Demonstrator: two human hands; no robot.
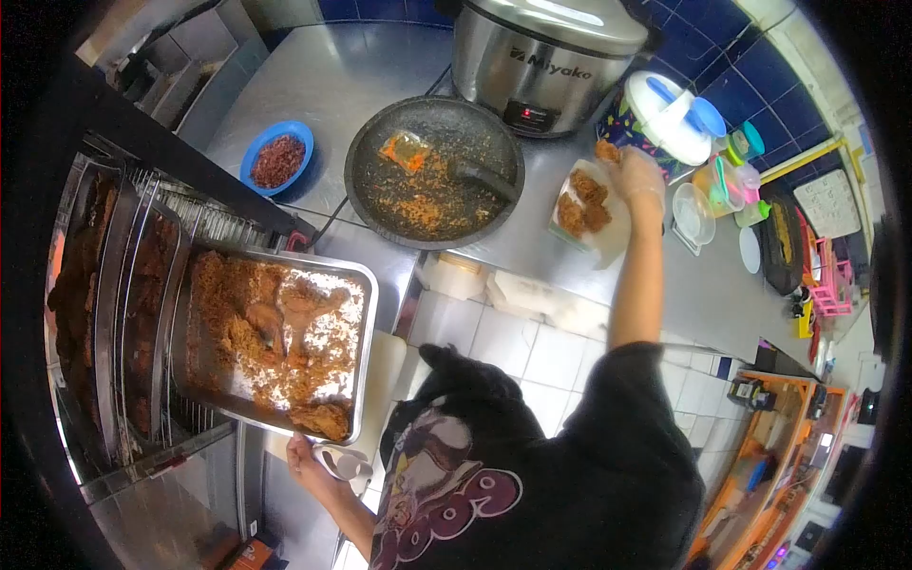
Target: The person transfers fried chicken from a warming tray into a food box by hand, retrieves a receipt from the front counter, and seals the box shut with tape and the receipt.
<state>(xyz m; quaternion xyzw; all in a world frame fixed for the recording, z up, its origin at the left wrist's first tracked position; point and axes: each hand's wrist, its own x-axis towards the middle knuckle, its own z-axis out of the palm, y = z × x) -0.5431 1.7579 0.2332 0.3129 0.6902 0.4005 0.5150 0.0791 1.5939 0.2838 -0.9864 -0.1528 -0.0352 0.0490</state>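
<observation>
Right hand [638,179]: gloved fingers closed on piece [606,150], orange-brown, rough-crusted. Similar browned pieces [586,203] in box [614,233], just bodyward of fingers. Left hand [306,465]: fingers at tray [367,361] rim, grip cannot be told.

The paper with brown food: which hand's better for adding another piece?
Probably the right hand: it holds a brown piece near the paper. The left hand is farther off, at the metal tray.

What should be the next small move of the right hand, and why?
Probably the right hand should lower its browned food piece into the open container. The hand holds this piece close to the container, where similar browned pieces already lie, so placing it beside them seems sensible.
</observation>
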